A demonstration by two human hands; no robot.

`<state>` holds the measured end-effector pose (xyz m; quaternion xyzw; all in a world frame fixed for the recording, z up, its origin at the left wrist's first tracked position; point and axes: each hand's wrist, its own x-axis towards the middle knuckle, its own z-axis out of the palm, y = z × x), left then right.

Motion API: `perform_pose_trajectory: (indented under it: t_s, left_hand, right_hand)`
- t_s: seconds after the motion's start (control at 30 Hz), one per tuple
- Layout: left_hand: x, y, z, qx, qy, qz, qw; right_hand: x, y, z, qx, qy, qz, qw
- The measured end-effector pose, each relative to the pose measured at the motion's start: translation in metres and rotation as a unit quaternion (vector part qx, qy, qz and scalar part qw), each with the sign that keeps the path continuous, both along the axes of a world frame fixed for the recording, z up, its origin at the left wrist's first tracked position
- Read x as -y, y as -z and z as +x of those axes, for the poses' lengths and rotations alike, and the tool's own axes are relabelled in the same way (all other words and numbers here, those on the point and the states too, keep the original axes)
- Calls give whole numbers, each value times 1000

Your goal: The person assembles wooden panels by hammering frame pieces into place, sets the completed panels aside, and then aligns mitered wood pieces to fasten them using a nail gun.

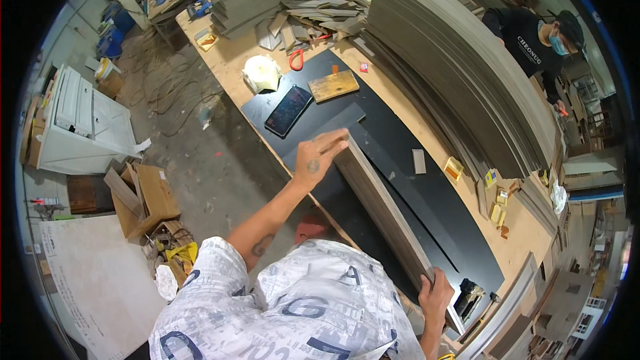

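Observation:
A stack of long, narrow grey-brown wooden strips (387, 210) lies lengthwise in front of me on a black board (437, 217). At its far end, my left hand (320, 159) rests flat with straight fingers, the palm side against the strip ends. Near the other end, my right hand (437, 295) is closed around the stack's edge, thumb on one side. A thin dark strip (343, 120) lies beside my left fingertips. Farther off on the board are a smartphone (289, 111) and a worn wooden block (333, 86).
Tall stacks of boards (467, 60) stand along the table's far side. Red-handled scissors (296, 60), a crumpled cream-coloured bundle (262, 74) and small yellow pieces (454, 169) lie about. A masked co-worker (533, 43) stands beyond. A cardboard box (150, 200) sits on the left floor.

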<state>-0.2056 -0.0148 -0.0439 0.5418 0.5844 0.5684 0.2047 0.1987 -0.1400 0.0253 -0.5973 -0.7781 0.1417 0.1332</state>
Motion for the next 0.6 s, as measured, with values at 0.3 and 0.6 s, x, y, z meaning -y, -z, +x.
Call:
perform_pose_trajectory:
  t_s: [0.3,0.6]
  left_hand:
    - [-4,12,6,122,-47,11,991]
    - [-8,10,4,309,23,-11,951]
  right_hand:
    - [1,4,-1,5,-12,24,1000]
    - [0,2,-2,7,-5,12,1000]
